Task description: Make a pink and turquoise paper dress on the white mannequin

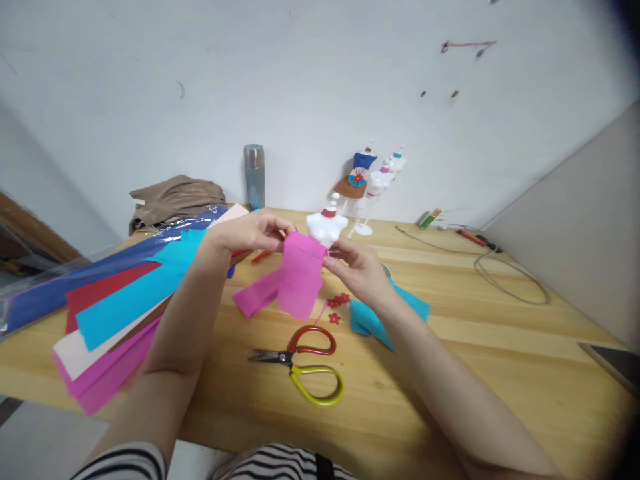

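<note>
A piece of pink crepe paper [302, 275] hangs between my two hands, in front of a small white dress form [326, 228] with a red band round its neck. My left hand [257, 232] pinches the paper's upper left corner. At its upper right edge, the thumb and fingers of my right hand [357, 265] are closed on it, close to the form's side. A pink strip [257, 293] lies to the left, partly behind the held piece. Below are red paper flowers [335, 319] and open scissors [285, 358] with one red and one yellow handle.
Coloured paper sheets [125, 303] are piled at the left, beside a plastic-wrapped roll [115, 257]. A thermos [255, 177], brown cloth [175, 200] and dressed mini forms [357, 177] stand along the wall. Blue paper [367, 319] lies under my right forearm; a cable [480, 270] curls at right.
</note>
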`<state>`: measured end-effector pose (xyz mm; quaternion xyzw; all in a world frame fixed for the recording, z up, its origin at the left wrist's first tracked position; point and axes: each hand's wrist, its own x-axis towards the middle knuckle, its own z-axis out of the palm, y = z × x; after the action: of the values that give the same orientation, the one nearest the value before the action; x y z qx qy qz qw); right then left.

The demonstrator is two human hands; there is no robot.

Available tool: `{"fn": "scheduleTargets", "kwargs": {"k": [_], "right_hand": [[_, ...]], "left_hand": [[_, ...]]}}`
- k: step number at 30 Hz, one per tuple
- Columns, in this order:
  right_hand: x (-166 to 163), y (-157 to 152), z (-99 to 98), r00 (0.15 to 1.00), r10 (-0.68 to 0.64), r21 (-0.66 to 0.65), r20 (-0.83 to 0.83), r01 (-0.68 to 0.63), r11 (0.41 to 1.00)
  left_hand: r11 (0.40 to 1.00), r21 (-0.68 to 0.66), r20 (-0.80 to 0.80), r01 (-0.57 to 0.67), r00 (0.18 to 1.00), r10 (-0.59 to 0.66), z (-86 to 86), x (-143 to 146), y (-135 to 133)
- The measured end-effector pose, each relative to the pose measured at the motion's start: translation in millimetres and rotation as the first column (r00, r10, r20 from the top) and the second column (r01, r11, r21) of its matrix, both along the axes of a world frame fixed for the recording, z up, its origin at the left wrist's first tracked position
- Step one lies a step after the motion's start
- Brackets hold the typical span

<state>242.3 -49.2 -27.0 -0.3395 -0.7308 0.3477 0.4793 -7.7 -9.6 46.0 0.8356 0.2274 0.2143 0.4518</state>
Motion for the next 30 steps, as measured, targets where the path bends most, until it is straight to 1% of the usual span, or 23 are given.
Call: {"fn": "scheduleTargets", "kwargs": {"k": [2, 4, 8, 11, 13, 17, 20, 23, 25, 30], "right_hand": [[0, 0, 0.1, 1.0, -0.001, -0.003, -0.001, 0.001, 1.0], [0, -1, 0.9, 1.0, -0.003, -0.005, 0.006, 0.003, 1.0], [-1, -2, 3.7, 1.0, -0.002, 0.002, 0.016, 0.002, 1.0], [-1, -4, 4.8, 1.0, -0.009, 0.011, 0.015, 0.009, 1.0], [-1, -4, 4.6, 1.0, -0.012, 0.016, 0.015, 0.011, 1.0], [-1, -3, 3.8, 1.0, -0.011, 0.03, 0.021, 0.011, 1.0], [-1, -2, 4.2, 0.999, 0.0, 0.034, 0.032, -0.001, 0.999], [-1, -2, 4.5, 0.999, 0.009, 0.025, 0.04, -0.011, 1.0], [0, -2, 4.1, 0.999, 0.012, 0.026, 0.045, -0.014, 1.0], [1, -1, 2.6, 0.998, -0.004, 0.04, 0.061, 0.001, 0.999]], "left_hand": [[1.0, 0.019, -0.029, 0.007, 1.0, -0.006, -0.3, 0, 2], [1.0, 0.025, -0.024, -0.011, 1.0, 0.011, 1.1, -1, 2], [0.994, 0.062, 0.024, -0.087, 0.996, 0.086, 11.9, -7, -7], [0.981, 0.13, 0.038, -0.143, 0.99, 0.139, 26.7, -11, -21], [0.975, 0.15, 0.03, -0.166, 0.986, 0.164, 38.8, -10, -29], [0.962, 0.212, -0.035, -0.174, 0.982, 0.185, 66.3, -3, -35], [0.953, 0.271, -0.112, -0.133, 0.979, 0.168, 84.6, 4, -26], [0.95, 0.284, -0.119, -0.125, 0.979, 0.165, 94.4, 11, -8], [0.958, 0.252, -0.125, -0.139, 0.977, 0.174, 95.9, 16, 5], [0.982, 0.157, -0.135, -0.108, 0.982, 0.13, 92.1, 29, 34]]}}
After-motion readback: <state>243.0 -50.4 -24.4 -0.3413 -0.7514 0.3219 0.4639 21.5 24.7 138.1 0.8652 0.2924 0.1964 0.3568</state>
